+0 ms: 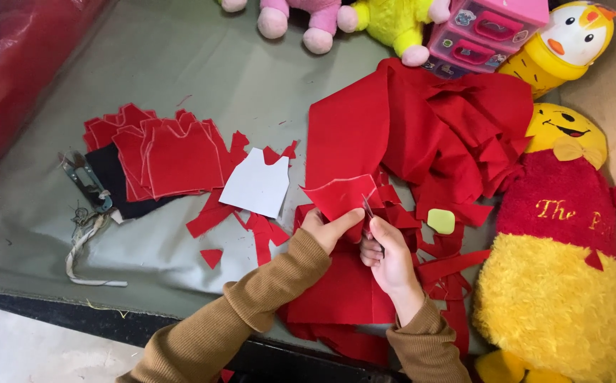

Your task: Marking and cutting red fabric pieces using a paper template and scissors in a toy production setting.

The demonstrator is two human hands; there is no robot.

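- The left hand [327, 225] pinches the lower edge of a small red fabric piece [338, 193], thumb on top, holding it up just above the heap of red cloth.
- That piece is bright red felt-like cloth, roughly four-sided, with a pale chalk line along its upper edge and a slight curl.
- The right hand [387, 254] is closed around small scissors [367, 207], whose thin metal blades meet the piece's right lower edge.
- Both hands sit over a large red cloth [407, 120], bunched and folded, spreading toward the upper right.
- To the left on the grey-green worktop [180, 64] lies a stack of cut red pieces [166, 156], vest-shaped, partly over a dark cloth.
- A white paper template [257, 183] of the same shape lies between the stack and the hands.
- Red scraps [262, 234] are scattered around it.
- A yellow chalk block [441, 220] rests just right of the hands.
- A yellow plush toy [556, 269] in a red top lies at the right edge.
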